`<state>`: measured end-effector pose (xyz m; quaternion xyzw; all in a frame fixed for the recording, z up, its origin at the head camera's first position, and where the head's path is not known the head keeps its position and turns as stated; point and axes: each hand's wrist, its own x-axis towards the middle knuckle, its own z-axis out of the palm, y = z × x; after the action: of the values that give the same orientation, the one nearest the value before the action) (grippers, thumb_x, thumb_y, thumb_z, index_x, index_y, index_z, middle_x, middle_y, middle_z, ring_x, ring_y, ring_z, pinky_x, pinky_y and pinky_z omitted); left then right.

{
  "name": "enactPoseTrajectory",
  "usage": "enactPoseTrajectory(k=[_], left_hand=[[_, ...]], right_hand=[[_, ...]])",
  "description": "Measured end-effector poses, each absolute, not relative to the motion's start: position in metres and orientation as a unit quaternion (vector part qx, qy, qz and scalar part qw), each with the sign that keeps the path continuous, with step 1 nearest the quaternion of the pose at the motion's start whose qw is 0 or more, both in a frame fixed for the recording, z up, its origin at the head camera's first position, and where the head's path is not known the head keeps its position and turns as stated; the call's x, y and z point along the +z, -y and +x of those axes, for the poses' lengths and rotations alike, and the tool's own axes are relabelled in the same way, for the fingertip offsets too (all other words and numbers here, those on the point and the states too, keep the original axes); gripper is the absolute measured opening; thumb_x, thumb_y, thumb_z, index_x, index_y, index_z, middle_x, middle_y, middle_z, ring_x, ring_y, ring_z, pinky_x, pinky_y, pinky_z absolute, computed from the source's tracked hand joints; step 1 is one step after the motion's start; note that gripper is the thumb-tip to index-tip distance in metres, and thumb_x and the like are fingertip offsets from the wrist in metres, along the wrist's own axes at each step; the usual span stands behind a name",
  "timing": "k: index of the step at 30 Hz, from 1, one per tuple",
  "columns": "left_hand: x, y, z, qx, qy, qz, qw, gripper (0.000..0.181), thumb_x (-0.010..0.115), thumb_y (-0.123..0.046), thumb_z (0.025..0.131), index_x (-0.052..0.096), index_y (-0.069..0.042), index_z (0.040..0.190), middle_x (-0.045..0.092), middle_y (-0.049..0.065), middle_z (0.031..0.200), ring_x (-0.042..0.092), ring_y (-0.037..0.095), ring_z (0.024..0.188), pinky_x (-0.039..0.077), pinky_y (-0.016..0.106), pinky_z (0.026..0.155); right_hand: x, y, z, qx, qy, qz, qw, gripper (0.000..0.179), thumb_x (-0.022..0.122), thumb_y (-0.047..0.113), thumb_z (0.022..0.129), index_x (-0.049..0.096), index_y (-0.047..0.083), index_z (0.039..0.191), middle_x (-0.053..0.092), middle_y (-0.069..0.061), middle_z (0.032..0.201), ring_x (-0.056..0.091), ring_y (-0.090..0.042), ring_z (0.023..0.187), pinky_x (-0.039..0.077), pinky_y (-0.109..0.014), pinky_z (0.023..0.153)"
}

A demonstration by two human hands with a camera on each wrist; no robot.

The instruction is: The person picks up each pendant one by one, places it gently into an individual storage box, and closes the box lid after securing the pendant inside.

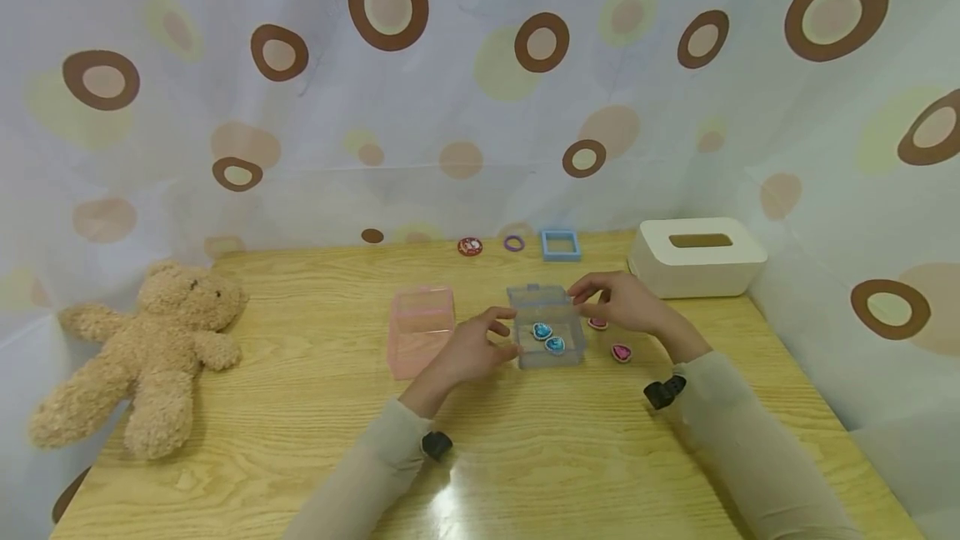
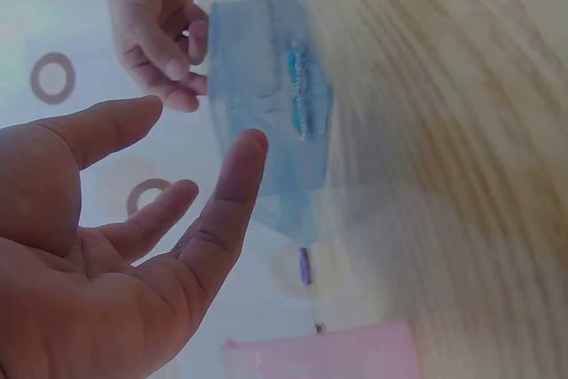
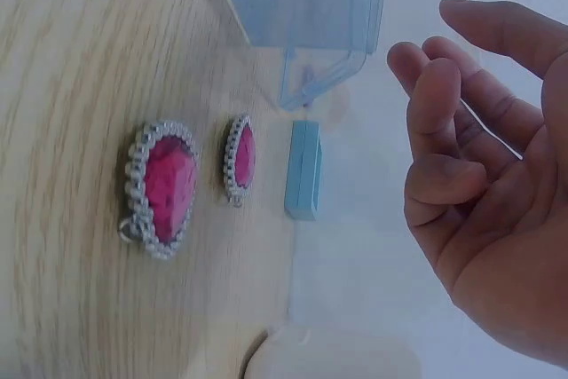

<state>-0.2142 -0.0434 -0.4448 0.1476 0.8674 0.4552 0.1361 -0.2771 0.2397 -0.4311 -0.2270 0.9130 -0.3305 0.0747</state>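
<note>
A clear bluish plastic box stands on the table with two blue heart-shaped gems in silver rims inside it. My left hand is at the box's left side, fingers spread and nothing in them. At the far right corner of the box is my right hand; in the right wrist view its loosely bent fingers hold nothing and appear apart from the box. Right of the box lie two pink gems, the nearer pink gem and the farther pink gem, the latter partly behind my right hand in the head view.
A pink clear box sits left of the blue one. Along the back lie a red round badge, a purple ring and a light-blue square frame. A white tissue box stands back right, a teddy bear at left.
</note>
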Motion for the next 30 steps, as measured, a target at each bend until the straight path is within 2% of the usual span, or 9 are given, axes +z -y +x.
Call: enactPoseTrajectory(k=[5, 9, 16, 25, 30], left_hand=[[-0.437, 0.055, -0.211, 0.474, -0.857, 0.152, 0.13, 0.045, 0.067, -0.023, 0.096, 0.057, -0.013, 0.139, 0.066, 0.013, 0.123, 0.07, 0.026, 0.097, 0.057, 0.032, 0.072], [-0.432, 0.067, -0.209, 0.475, -0.858, 0.156, 0.118, 0.039, 0.066, -0.027, 0.097, 0.061, -0.015, 0.134, 0.067, 0.013, 0.123, 0.068, 0.026, 0.099, 0.057, 0.033, 0.076], [-0.422, 0.086, -0.202, 0.481, -0.859, 0.144, 0.101, 0.03, 0.068, -0.027, 0.096, 0.067, -0.018, 0.124, 0.069, 0.008, 0.118, 0.068, 0.021, 0.095, 0.056, 0.032, 0.075], [-0.425, 0.112, -0.203, 0.503, -0.848, 0.146, 0.086, 0.031, 0.069, -0.025, 0.095, 0.067, -0.018, 0.126, 0.068, 0.011, 0.122, 0.067, 0.021, 0.103, 0.055, 0.038, 0.091], [-0.424, 0.125, -0.204, 0.53, -0.831, 0.136, 0.098, 0.033, 0.068, -0.022, 0.096, 0.065, -0.013, 0.128, 0.065, 0.015, 0.125, 0.066, 0.025, 0.106, 0.056, 0.037, 0.089]], right_hand=[[-0.433, -0.246, -0.281, -0.322, -0.919, -0.217, 0.065, 0.027, 0.069, 0.024, 0.095, 0.07, 0.012, 0.119, 0.073, -0.004, 0.104, 0.06, -0.016, 0.07, 0.049, -0.03, 0.062], [-0.433, -0.25, -0.282, -0.328, -0.919, -0.208, 0.068, 0.028, 0.069, 0.026, 0.095, 0.07, 0.011, 0.119, 0.073, -0.005, 0.104, 0.063, -0.018, 0.074, 0.05, -0.031, 0.064], [-0.438, -0.257, -0.285, -0.331, -0.92, -0.199, 0.069, 0.03, 0.069, 0.025, 0.095, 0.07, 0.009, 0.12, 0.072, -0.006, 0.104, 0.063, -0.017, 0.08, 0.051, -0.031, 0.069], [-0.447, -0.264, -0.291, -0.33, -0.922, -0.186, 0.076, 0.029, 0.068, 0.024, 0.096, 0.07, 0.01, 0.12, 0.072, -0.005, 0.105, 0.061, -0.018, 0.084, 0.05, -0.034, 0.074], [-0.451, -0.267, -0.293, -0.342, -0.918, -0.181, 0.084, 0.029, 0.068, 0.023, 0.096, 0.069, 0.008, 0.12, 0.071, -0.008, 0.107, 0.062, -0.019, 0.086, 0.051, -0.034, 0.075]])
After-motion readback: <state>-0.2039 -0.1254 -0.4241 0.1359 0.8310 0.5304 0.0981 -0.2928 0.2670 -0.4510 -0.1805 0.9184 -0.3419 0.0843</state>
